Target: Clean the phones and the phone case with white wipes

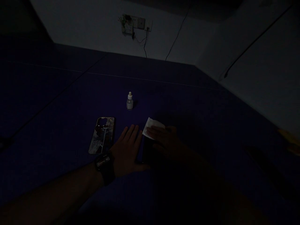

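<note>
My left hand (126, 153), with a dark watch (104, 162) on its wrist, lies flat with its fingers stretched out. Its thumb reaches across the near end of a dark, flat slab shaped like a phone (147, 151), mostly lost in shadow. On the far end of that slab, my right hand (164, 139) presses a folded white tissue (153, 125) under its fingers. A patterned phone case (102, 136) lies left of my left hand, its camera cutout at the far end. Beyond both hands a small dropper bottle (129, 101) with a white cap stands upright.
The room is very dim. The dark blue table (70, 103) meets a pale wall carrying sockets (137, 23) and hanging cables. Another cable (253, 42) crosses the right wall. A long dark object (267, 168) and something yellow (289, 140) lie at the right.
</note>
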A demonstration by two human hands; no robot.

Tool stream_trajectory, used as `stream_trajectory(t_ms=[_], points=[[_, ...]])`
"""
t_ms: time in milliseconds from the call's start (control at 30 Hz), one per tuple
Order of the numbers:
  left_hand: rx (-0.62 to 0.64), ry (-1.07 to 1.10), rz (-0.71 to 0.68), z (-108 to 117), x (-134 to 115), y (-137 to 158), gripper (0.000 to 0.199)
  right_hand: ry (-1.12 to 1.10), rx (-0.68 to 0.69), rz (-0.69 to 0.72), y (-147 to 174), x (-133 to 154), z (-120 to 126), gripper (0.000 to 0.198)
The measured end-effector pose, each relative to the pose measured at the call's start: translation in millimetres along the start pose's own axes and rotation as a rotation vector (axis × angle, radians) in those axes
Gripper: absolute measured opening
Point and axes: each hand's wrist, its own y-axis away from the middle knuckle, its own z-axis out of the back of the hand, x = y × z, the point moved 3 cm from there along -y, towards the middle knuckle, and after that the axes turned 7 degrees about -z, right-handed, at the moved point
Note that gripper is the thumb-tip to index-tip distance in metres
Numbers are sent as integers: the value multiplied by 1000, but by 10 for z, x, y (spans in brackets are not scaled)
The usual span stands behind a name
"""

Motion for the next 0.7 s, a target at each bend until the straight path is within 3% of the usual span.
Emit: stream_trajectory(t_ms=[100,267,433,600,700], points=[[-18,4,0,5,-1,-3,123,18,-14,-50,-4,-10,14,52],[29,-5,4,37,-14,-18,122,-59,54,147,94,87,17,52],[43,-19,18,55,-26,-26,121,-10,-13,-10,83,25,43,50],[44,4,15,53,-29,-28,121,-81,37,216,214,165,29,51],[57,5,23,53,-29,-25,120,-63,21,192,233,196,24,51]])
